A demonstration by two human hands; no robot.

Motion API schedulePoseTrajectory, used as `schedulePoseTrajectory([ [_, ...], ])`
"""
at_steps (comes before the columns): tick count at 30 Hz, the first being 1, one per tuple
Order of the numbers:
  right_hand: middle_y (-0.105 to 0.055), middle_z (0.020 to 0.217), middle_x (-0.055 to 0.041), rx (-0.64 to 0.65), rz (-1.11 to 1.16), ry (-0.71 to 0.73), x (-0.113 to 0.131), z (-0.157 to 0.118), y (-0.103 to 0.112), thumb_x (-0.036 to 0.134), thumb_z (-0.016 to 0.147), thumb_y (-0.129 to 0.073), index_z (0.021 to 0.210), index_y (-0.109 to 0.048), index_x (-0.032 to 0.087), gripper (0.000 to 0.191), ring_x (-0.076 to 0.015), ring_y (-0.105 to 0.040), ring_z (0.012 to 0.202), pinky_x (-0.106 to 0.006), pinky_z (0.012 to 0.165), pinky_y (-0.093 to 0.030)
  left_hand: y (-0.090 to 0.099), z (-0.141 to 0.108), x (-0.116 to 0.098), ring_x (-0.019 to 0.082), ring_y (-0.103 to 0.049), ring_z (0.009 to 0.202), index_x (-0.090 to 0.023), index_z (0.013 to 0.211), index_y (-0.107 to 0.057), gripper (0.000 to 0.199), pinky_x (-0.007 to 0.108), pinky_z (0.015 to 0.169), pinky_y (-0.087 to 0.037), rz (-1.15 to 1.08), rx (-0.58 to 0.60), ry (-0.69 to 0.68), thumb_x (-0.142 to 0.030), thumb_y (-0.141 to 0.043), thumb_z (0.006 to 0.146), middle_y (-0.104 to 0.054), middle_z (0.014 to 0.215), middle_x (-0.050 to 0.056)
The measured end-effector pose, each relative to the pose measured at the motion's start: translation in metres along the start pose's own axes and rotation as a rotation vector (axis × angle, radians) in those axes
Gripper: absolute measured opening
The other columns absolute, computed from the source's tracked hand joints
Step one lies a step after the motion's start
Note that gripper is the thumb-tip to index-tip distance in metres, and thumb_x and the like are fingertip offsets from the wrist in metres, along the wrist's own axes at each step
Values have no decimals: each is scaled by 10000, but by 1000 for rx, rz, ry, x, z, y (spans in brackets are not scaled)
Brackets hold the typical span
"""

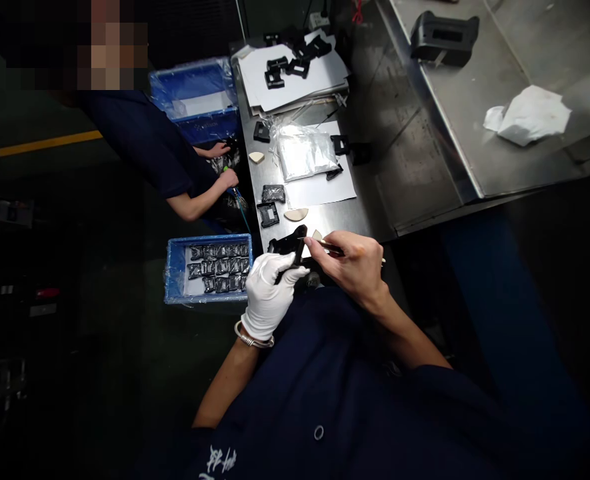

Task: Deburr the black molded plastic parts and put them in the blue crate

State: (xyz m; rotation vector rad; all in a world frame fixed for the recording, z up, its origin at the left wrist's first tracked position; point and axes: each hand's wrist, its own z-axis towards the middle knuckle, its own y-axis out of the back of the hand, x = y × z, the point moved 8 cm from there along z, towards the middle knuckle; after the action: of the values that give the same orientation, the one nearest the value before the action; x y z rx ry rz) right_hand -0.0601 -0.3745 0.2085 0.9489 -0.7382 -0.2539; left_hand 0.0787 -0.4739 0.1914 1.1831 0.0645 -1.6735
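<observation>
My left hand [269,293], in a white glove, is closed on a black plastic part [299,252] held upright above the near end of the metal table. Bare and closed, my right hand [352,265] grips a thin pointed tool [329,246], its tip at the upper part of the black piece. Another black part [285,241] lies just beyond my gloved fingers. A tan curved piece [296,214] rests a little farther up the table, near two black frames, one of them a black frame [268,215] at the left edge.
A blue bin [170,270] with wrapped black parts stands left of my gloved hand. Beyond it, a person [145,140] works at the table's left side. Paper sheets [255,73] and a clear bag [305,152] lie on the table. A metal bench [475,153] stands at right.
</observation>
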Motion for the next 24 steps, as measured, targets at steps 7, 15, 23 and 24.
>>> schedulePoseTrajectory([
  [7,-668,594,-27,3,-25,-47,-7,2,-1,586,924,-541,633,-660,179,515,-109,-560,543,-263,550,-273,0,-2,-2,180,-683,895,-175,1001,-684,202,360,854,-575,-8,1,-2,-197,-763,817,-723,922,41],
  [15,-677,611,-21,9,-32,-64,-15,4,-5,600,923,-532,636,-668,184,524,-117,-582,570,-273,554,-267,0,-4,-2,180,-693,884,-187,993,-683,178,365,847,-583,-5,4,1,-216,-752,831,-725,916,36],
  [23,-706,664,-45,59,-74,-117,-32,9,-14,637,913,-514,665,-696,184,548,-140,-606,614,-283,561,-248,-1,-6,-1,183,-702,890,-208,996,-671,193,380,847,-580,-146,24,23,-159,-745,825,-739,915,27],
  [24,-714,678,-49,58,-93,-133,-37,10,-15,638,906,-524,672,-702,184,541,-146,-609,620,-284,559,-243,-2,-6,-1,185,-707,892,-211,992,-666,192,383,849,-580,-194,27,37,-152,-741,826,-744,915,25],
])
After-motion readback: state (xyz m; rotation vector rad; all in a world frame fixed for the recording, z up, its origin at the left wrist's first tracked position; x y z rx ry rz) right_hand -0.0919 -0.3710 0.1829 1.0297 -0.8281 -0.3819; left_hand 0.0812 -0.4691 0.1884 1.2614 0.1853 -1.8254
